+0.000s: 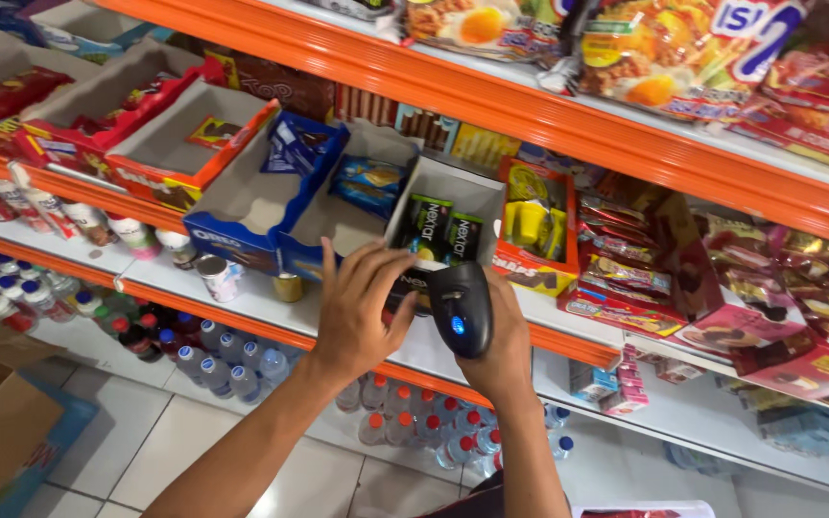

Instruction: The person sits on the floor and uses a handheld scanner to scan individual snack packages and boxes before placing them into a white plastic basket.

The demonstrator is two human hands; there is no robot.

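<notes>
Glossy plastic in my grip

My scanner shines smooth black plastic; display box matt cardboard, shelf edge painted orange metal, snack packets glossy foil.

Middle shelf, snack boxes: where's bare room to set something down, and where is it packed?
Free: the floor of the blue display box, the near-empty grey tray left of it, and the white shelf lip beside the small can. Crowded: the white box with dark packets at the left hand and the right hand's scanner; red packets rightward.
</notes>
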